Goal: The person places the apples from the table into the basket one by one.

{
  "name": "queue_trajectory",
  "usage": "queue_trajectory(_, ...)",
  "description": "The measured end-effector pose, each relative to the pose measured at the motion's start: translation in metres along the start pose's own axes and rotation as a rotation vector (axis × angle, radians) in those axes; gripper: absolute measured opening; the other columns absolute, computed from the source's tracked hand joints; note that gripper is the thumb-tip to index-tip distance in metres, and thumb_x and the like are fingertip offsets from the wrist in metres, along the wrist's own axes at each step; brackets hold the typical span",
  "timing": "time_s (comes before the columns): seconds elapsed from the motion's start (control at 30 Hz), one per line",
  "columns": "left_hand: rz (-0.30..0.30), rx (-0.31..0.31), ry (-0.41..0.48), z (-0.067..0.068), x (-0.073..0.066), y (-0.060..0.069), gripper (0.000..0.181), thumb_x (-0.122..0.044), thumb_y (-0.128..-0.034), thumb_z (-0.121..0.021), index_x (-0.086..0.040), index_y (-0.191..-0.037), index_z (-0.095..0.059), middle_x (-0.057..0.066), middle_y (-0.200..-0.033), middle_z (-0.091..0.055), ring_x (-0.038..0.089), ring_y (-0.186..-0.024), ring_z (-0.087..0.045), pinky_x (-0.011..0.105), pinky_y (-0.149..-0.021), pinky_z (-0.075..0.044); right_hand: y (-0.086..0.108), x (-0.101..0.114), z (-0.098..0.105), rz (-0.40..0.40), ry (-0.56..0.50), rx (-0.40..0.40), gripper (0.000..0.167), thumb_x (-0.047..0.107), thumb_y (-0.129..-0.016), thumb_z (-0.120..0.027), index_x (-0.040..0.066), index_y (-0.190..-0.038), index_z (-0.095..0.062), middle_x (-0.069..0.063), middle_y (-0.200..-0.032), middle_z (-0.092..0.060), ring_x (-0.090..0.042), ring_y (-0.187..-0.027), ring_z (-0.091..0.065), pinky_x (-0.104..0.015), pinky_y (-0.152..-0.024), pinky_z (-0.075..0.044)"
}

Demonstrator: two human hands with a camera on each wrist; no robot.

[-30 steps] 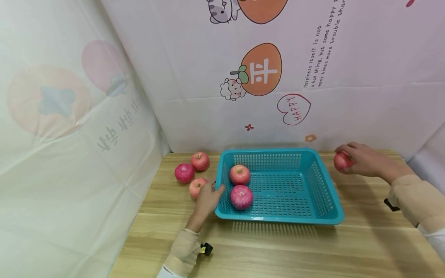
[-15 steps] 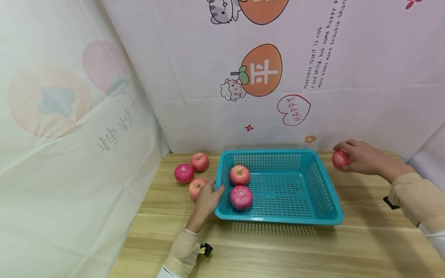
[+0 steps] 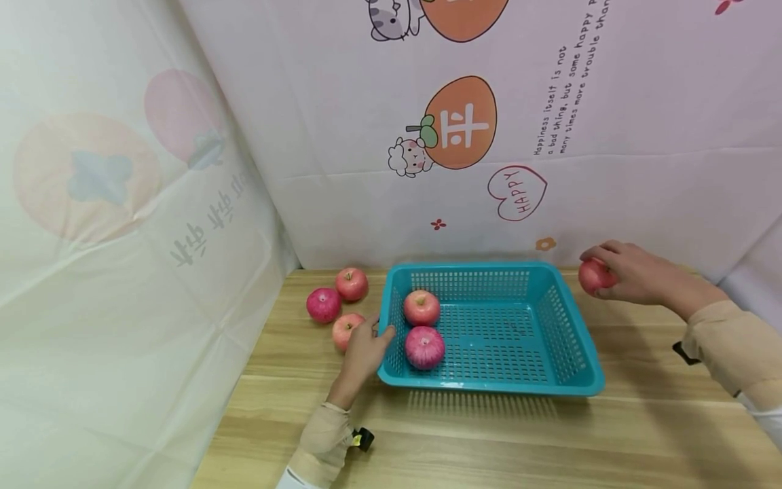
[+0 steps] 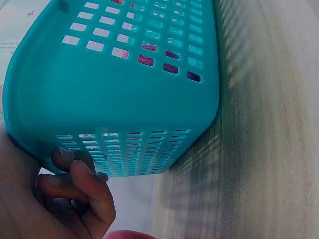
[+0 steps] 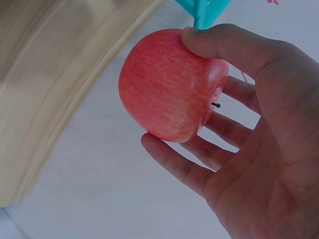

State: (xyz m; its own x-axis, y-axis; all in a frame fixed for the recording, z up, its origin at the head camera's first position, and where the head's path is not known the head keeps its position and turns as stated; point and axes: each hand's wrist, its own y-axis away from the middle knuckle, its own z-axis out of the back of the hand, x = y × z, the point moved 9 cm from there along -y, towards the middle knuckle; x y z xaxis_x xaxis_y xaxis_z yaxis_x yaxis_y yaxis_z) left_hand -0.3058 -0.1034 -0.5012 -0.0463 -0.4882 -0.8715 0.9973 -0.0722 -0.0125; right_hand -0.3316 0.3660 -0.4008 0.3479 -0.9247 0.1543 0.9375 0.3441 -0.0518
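A red apple with a short dark stem is gripped between the thumb and fingers of my right hand, above the table just right of the basket. My left hand grips the left rim of the teal plastic basket; in the left wrist view its fingers curl under that rim. Inside the basket, along its left side, lie a pale red apple and a pink, streaked round fruit, perhaps an onion.
Left of the basket sit a red apple, a deep pink round fruit and another apple partly behind my left hand. A printed white cloth hangs behind the wooden table.
My right hand has moved slightly left and up with the apple, closer to the basket's right rim. The left hand and the basket have stayed in place.
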Motion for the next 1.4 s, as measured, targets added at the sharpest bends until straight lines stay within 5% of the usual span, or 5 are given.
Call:
queue_trajectory(0.93,-0.001,0.007,0.036,-0.001,0.000,0.000,0.045,-0.022,-0.1054,-0.061,0.002,-0.143,-0.062,0.023,-0.113,-0.078,0.032,-0.095,-0.079,0.046,-0.077,-0.067,-0.006,0.037,0.026,0.076,0.021,-0.058,0.066,0.021,-0.079,-0.092,0.003,-0.135,-0.063,-0.027,-0.135,-0.059,-0.048,-0.115,-0.057,-0.056,-0.075,-0.061)
queue_trajectory(1.4,0.019,0.017,0.040,-0.002,0.001,0.000,0.052,-0.023,-0.1059,-0.061,0.005,-0.150,-0.055,0.026,-0.125,-0.075,0.034,-0.104,-0.079,0.049,-0.084,-0.066,-0.012,0.046,0.023,0.060,0.018,-0.018,0.066,0.023,-0.081,-0.091,0.005,-0.138,-0.063,-0.027,-0.138,-0.059,-0.048,-0.119,-0.056,-0.058,-0.078,-0.061)
